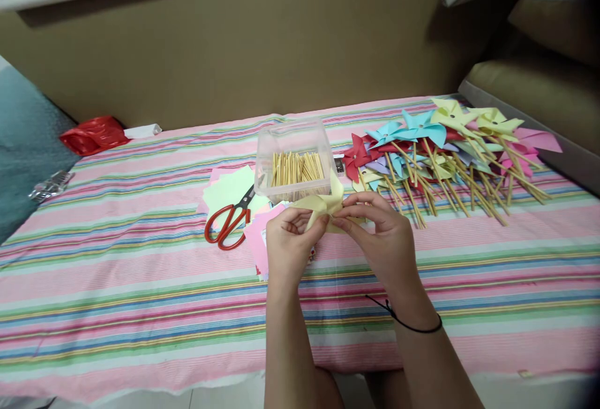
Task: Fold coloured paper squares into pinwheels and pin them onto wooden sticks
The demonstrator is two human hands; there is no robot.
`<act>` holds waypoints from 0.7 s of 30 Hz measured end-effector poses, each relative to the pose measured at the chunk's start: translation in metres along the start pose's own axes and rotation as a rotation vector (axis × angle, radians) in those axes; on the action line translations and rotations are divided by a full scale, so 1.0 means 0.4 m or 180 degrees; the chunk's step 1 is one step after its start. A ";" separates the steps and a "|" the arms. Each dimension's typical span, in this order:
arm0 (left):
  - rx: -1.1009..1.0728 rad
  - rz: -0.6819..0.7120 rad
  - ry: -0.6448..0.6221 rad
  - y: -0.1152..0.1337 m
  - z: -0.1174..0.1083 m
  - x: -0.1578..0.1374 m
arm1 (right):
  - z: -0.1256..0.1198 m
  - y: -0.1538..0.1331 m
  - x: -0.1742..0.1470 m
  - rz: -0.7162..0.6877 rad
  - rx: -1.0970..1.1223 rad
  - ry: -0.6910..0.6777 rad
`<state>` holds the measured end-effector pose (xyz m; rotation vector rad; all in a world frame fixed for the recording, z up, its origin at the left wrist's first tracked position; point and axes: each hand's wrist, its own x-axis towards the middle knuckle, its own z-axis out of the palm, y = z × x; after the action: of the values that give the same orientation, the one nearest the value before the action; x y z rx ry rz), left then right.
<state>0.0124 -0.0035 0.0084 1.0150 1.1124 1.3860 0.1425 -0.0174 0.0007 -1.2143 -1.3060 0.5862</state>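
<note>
Pale yellow paper [336, 195], bent into folds and pointed flaps, is between the two hands, in front of the clear plastic box [294, 134] and above the striped cloth [178, 296]. It is plain and matt, with one flap standing up toward the box and another reaching left over the left hand [291, 243]. Its middle is covered by fingertips, so whether anything is fixed there cannot be made out. The left fingers grasp the paper, thumb along its near side, the others curled and partly out of sight. The right hand [387, 224] pinches it at the right between thumb and fingers; a black cord [422, 330] circles that wrist.

The paper hides part of the box's near side and corner. Wooden sticks [297, 170] fill the box, their lower ends blurred through the plastic. A small dark object [339, 166] beside it is too obscured to identify. The left hand covers part of some pink sheets [255, 240]; the red-handled scissors [244, 201] lie across pale green sheets [229, 189]. To the right, paper pinwheels [424, 127] overlap too much to count. Dark blur swallows the right edge of the view.
</note>
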 end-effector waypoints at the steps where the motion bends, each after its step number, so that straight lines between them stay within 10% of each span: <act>1: -0.0005 0.0003 0.0009 0.000 0.000 0.000 | 0.000 0.000 0.000 0.0003 0.0002 -0.0008; 21: 0.0153 0.0144 -0.0047 0.006 -0.003 0.000 | 0.005 -0.009 -0.002 0.0105 -0.0079 -0.0015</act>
<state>0.0108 -0.0036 0.0103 1.0892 1.1228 1.3914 0.1392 -0.0187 0.0034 -1.2575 -1.3026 0.5985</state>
